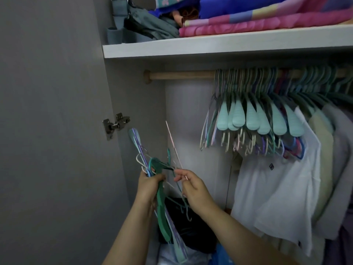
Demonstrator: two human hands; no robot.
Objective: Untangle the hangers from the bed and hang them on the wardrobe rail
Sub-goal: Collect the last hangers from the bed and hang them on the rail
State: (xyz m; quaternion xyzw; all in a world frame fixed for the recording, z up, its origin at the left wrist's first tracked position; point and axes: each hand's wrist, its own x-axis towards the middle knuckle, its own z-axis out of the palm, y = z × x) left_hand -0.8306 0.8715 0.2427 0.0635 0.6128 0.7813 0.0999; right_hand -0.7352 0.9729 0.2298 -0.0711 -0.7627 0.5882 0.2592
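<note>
Left hand (150, 185) clenched round a tangled bundle of green, teal and lilac plastic hangers (162, 203) as an anchor, right hand (193, 190) pinching one thin pale pink wire hanger (172, 144) free, below the bare end of the wooden wardrobe rail (181, 75).

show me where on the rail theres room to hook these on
The wooden rail is bare from its left end socket up to the first hung hangers. From there rightward it is packed with hangers and shirts. The left hand grips the tangled bunch; the right hand pinches a thin pink hanger.
</note>
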